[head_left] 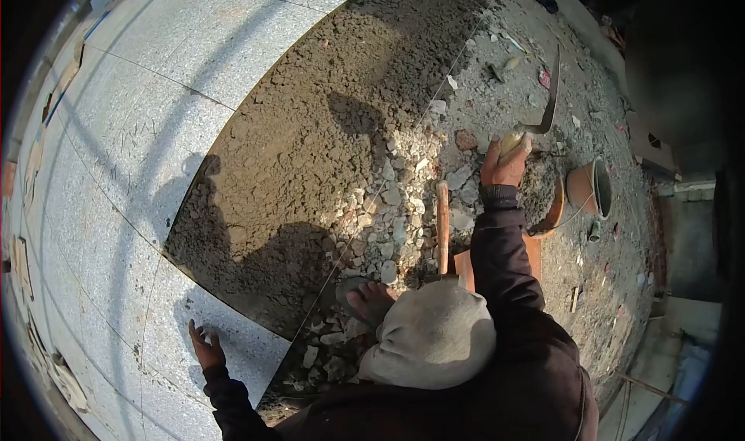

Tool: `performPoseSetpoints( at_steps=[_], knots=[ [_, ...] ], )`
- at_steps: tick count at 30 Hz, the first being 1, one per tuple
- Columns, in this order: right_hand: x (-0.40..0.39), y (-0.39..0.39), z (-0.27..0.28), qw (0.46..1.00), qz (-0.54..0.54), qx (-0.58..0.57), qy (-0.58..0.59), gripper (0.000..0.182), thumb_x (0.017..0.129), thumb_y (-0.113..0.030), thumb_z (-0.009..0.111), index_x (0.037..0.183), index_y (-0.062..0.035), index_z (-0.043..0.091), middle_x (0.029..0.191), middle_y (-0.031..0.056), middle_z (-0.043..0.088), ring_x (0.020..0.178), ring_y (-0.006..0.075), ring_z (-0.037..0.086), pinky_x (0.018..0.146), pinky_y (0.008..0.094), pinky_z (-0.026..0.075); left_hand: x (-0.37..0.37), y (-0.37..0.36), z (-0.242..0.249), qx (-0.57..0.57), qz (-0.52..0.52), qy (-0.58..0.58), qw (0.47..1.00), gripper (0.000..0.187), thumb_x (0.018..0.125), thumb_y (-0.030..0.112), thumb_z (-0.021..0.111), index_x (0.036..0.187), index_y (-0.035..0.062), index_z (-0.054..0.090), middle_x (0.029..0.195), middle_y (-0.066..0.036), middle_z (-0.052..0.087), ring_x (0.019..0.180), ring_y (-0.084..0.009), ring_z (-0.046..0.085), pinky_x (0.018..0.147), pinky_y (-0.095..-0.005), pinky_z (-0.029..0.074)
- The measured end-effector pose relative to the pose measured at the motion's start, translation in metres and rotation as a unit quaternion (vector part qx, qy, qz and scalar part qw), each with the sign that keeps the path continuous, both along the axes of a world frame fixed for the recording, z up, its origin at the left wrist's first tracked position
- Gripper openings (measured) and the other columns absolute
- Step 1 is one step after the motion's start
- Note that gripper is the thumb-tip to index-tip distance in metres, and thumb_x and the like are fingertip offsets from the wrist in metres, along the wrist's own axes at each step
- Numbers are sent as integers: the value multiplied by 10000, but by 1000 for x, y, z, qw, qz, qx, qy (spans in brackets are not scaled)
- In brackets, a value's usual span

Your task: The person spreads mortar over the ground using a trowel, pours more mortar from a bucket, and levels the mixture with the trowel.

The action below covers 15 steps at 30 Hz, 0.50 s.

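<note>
My right hand point(503, 168) is wrapped round the handle of a trowel point(552, 100), and its long blade points up and away, seen nearly edge-on over the rubble. Low on the left, my left hand point(207, 348) has its fingers spread and holds nothing, close over a pale speckled floor tile point(256, 348). Between the laid tiles and the rubble lies a bed of damp grey-brown mortar point(310, 107), lumpy on top. Past my right wrist sits an orange pan point(556, 207) with mortar-like material beside it.
An orange bucket point(580, 186) stands right of the pan. A wooden tool handle point(443, 228) points up near my sandalled foot point(371, 297). Broken stones point(388, 208) edge the mortar. A thin string point(341, 262) runs across it. Larger laid tiles point(116, 123) cover the left.
</note>
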State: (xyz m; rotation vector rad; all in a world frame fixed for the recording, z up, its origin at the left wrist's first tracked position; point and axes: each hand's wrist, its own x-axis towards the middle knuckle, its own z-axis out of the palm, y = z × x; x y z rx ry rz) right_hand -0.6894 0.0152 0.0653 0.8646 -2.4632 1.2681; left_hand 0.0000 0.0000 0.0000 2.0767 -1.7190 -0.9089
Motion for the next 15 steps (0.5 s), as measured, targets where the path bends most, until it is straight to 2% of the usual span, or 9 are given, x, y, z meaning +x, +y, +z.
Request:
performPoseSetpoints(
  at_steps=[1, 2, 3, 5, 7, 10, 12, 14, 15],
  knots=[
    [8, 0, -6, 1000, -7, -7, -8, 510, 826, -212, 571, 1223, 35, 370, 1047, 235, 565, 913, 361, 579, 805, 450, 442, 12, -3, 5, -19, -18, -18, 999, 678, 771, -22, 566, 1362, 84, 250, 1204, -211, 460, 1036, -330, 493, 876, -413, 401],
    [6, -1, -58, 976, -137, 170, 9, 359, 827, -217, 558, 1064, 36, 463, 966, 200, 600, 842, 287, 585, 743, 352, 465, 25, -3, 12, -35, -37, -38, 998, 663, 771, -30, 562, 1355, 78, 265, 1194, -213, 466, 1025, -330, 497, 865, -412, 407],
    [-68, 41, -82, 913, -99, 341, -199, 375, 832, -241, 549, 1074, 36, 476, 1010, 197, 589, 865, 282, 578, 752, 332, 462, -28, 27, 11, -1, -41, -34, 999, 661, 771, -30, 562, 1353, 76, 268, 1190, -213, 469, 1025, -329, 498, 864, -410, 407],
    [-65, 34, -139, 920, -230, 205, -242, 447, 770, -267, 612, 1064, 30, 452, 978, 239, 582, 947, 379, 569, 792, 426, 459, -38, 19, 29, -5, -40, -48, 998, 656, 769, -31, 563, 1350, 71, 276, 1182, -213, 473, 1025, -327, 499, 863, -407, 409],
    [-32, 34, -106, 925, -133, 294, -202, 494, 821, -335, 548, 1151, 19, 447, 1055, 250, 557, 986, 375, 546, 842, 385, 436, -38, 8, 31, 6, -21, -61, 998, 674, 755, -42, 573, 1350, 81, 281, 1177, -214, 476, 1000, -315, 506, 852, -397, 422],
    [-11, 43, -93, 977, -66, 147, -140, 541, 811, -305, 577, 1240, -60, 358, 988, 270, 573, 931, 430, 558, 785, 442, 453, -40, 0, 20, 29, 41, -59, 997, 670, 750, -47, 584, 1339, 80, 291, 1148, -203, 498, 934, -285, 530, 809, -386, 451],
    [-11, 36, -90, 985, 4, 118, -129, 551, 828, -297, 577, 1262, -62, 331, 969, 234, 588, 896, 374, 585, 785, 420, 455, -58, -10, 26, 13, 96, -19, 995, 627, 765, 6, 608, 1314, 62, 312, 1121, -187, 521, 908, -273, 549, 789, -382, 465],
    [9, 19, -49, 920, 105, 77, -369, 540, 828, -291, 605, 1244, -48, 362, 907, 132, 566, 719, 197, 571, 634, 340, 483, -59, -14, 20, -60, 97, -17, 993, 607, 768, 44, 616, 1300, 44, 324, 1125, -194, 516, 996, -311, 526, 834, -361, 444],
    [6, 14, -59, 930, 204, 4, -307, 528, 833, -289, 606, 1235, -35, 376, 873, 106, 554, 605, 154, 546, 524, 301, 463, -61, -13, 21, -62, 104, -16, 992, 598, 764, 75, 620, 1288, 36, 334, 1145, -210, 498, 1025, -344, 503, 867, -381, 423]
  ],
)
